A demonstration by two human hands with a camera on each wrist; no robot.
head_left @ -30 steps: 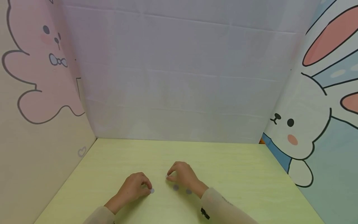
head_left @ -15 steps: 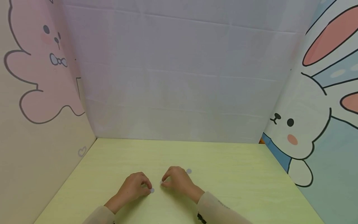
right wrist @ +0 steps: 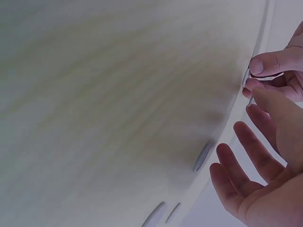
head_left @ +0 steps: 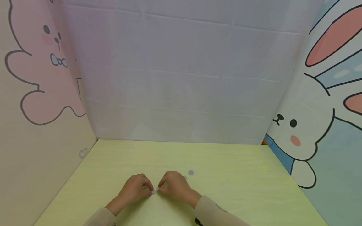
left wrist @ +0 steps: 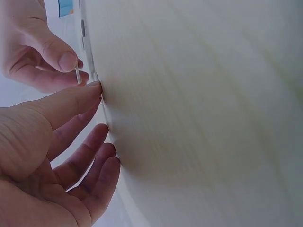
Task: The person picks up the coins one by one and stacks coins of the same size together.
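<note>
Near the table's front edge my left hand and right hand met, each pinching a small, thin, pale grey disc between thumb and forefinger. Bare tabletop stretched far and right; another grey disc lay just beyond my right hand.

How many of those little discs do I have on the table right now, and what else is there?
grey discs: 5 in the right wrist view (3 loose, 1 held by the left hand, 1 pinched in the right hand); more may be hidden
hands: 2
total: 7
</note>
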